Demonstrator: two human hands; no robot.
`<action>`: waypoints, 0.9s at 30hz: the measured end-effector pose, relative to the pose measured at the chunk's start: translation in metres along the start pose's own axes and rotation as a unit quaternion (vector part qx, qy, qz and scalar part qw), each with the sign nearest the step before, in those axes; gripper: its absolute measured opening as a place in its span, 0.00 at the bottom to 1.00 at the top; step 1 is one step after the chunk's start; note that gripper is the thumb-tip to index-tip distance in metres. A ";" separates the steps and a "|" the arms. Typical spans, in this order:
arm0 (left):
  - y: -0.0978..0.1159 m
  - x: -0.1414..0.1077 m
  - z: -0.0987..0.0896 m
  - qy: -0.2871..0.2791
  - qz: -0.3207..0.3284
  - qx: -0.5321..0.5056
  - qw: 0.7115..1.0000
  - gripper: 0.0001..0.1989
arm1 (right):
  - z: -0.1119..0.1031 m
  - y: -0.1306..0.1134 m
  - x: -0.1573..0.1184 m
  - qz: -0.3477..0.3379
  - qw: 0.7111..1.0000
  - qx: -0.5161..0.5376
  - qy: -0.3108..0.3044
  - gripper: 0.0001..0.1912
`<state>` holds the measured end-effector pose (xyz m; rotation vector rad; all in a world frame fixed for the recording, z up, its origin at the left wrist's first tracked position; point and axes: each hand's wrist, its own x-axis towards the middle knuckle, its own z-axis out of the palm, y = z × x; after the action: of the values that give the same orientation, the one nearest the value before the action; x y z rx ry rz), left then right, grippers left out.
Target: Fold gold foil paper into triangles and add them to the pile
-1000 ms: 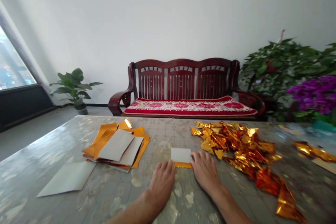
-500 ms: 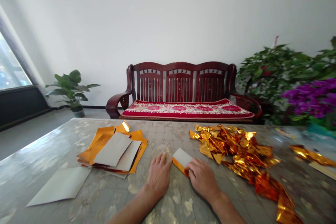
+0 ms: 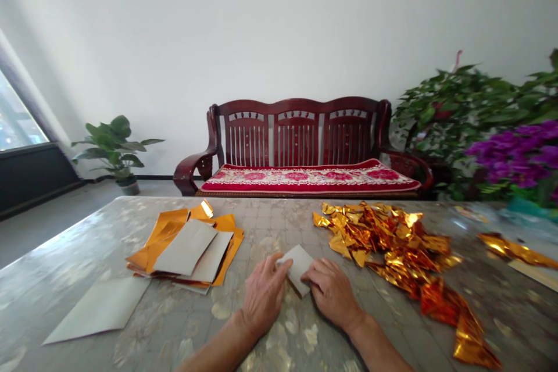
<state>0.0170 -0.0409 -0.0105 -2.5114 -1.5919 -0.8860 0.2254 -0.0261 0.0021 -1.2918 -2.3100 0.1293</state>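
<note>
A small sheet of foil paper [image 3: 299, 263] lies on the table between my hands, its whitish back facing up and its near edge raised or folded. My left hand [image 3: 265, 285] is at its left corner, thumb and fingers pinching the edge. Opposite, my right hand [image 3: 330, 288] grips the right edge with bent fingers. To the right spreads a heap of folded gold foil pieces [image 3: 387, 238]. A stack of gold-and-white paper sheets [image 3: 185, 247] lies to the left.
A single pale sheet [image 3: 98, 309] rests at the left of the patterned table [image 3: 174, 331]. Clear plastic wrapping [image 3: 473, 218] and another gold piece [image 3: 517, 250] are at the far right. Beyond the table stand a wooden bench [image 3: 296, 133], a potted plant [image 3: 120, 148] and purple flowers [image 3: 517, 154].
The gold strip along the paper's near edge no longer shows; that edge is now turned over. My left hand has shifted onto the left corner, its thumb now over the paper.
</note>
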 end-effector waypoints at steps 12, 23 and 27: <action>0.025 -0.003 -0.010 -0.050 0.020 0.007 0.999 0.03 | -0.003 0.003 0.002 0.041 0.998 -0.053 0.011 0.10; 0.026 -0.002 -0.007 -0.056 0.027 0.042 0.997 0.05 | -0.001 -0.007 0.001 0.055 0.997 -0.044 -0.040 0.12; 0.026 0.000 -0.007 -0.066 0.033 0.030 0.997 0.07 | 0.003 -0.011 0.001 0.065 0.996 -0.039 -0.054 0.12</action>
<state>0.0356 -0.0556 0.0016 -2.6134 -1.5339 -0.6691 0.2149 -0.0312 0.0034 -1.5090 -2.3401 0.1565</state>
